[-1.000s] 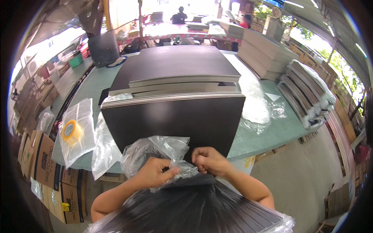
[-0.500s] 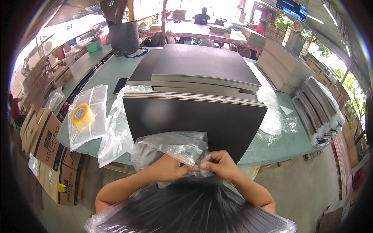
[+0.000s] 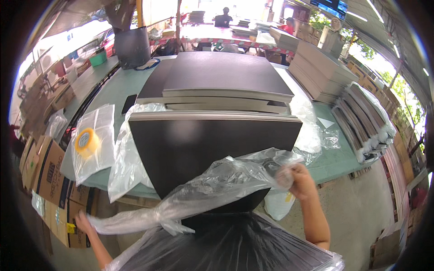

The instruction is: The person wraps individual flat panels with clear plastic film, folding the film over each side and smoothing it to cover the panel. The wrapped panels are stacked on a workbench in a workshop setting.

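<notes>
A clear plastic bag (image 3: 226,174) is stretched out slantwise between my two hands. Low on the left, my left hand (image 3: 84,223) is closed on one end of it. My right hand (image 3: 302,181) grips the bunched other end, higher up at the right. Behind the plastic, a stack of black boards (image 3: 203,140) stands tilted on edge against more boards. Closest to me lies a black bundle wrapped in clear plastic (image 3: 235,246), its film creased in fan-like folds.
On the green table (image 3: 108,86) lie flat black boards (image 3: 221,77) and a yellow tape roll (image 3: 87,142) on plastic bags. Grey board stacks (image 3: 316,77) and wrapped bundles (image 3: 364,122) stand at the right. Cartons (image 3: 52,171) are piled at the left. People (image 3: 223,19) are far off.
My hands, close together at the middle before, have moved far apart. The left went down and left, the right went right, and the crumpled plastic bag is now drawn out between them.
</notes>
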Tool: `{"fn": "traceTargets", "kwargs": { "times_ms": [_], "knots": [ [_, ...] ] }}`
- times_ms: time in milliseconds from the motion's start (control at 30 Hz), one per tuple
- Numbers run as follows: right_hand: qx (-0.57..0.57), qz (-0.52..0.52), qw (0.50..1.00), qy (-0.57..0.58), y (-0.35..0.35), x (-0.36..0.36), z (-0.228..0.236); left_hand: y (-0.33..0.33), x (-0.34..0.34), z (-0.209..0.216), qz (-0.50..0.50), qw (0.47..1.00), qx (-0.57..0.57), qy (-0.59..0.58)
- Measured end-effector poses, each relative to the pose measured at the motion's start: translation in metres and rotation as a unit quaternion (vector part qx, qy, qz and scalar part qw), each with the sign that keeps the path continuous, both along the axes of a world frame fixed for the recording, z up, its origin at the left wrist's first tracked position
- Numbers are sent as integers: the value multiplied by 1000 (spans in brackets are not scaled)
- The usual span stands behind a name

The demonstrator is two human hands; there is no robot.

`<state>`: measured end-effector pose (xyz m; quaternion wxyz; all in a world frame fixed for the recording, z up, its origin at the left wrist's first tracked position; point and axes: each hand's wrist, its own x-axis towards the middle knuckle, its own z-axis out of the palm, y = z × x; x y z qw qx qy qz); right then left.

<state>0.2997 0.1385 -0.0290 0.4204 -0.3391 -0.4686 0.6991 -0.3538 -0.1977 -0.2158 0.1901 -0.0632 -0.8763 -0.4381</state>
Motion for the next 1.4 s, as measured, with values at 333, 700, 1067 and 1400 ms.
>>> {"fn": "traceTargets", "kwargs": {
  "times_ms": [333, 700, 1067, 1400],
  "knots": [
    [-6, 268, 961, 69, -52, -133, 7, 219, 343, 241, -839, 534, -36, -95],
    [120, 361, 923, 55, -33, -78, 19, 204, 241, 226, -701, 700, -79, -114],
    [523, -61, 793, -308, -40, -105, 42, 215, 327, 234, -838, 492, -101, -214],
    [161, 264, 940, -144, -38, -119, 9, 218, 341, 225, -870, 415, -127, -233]
  ]
}}
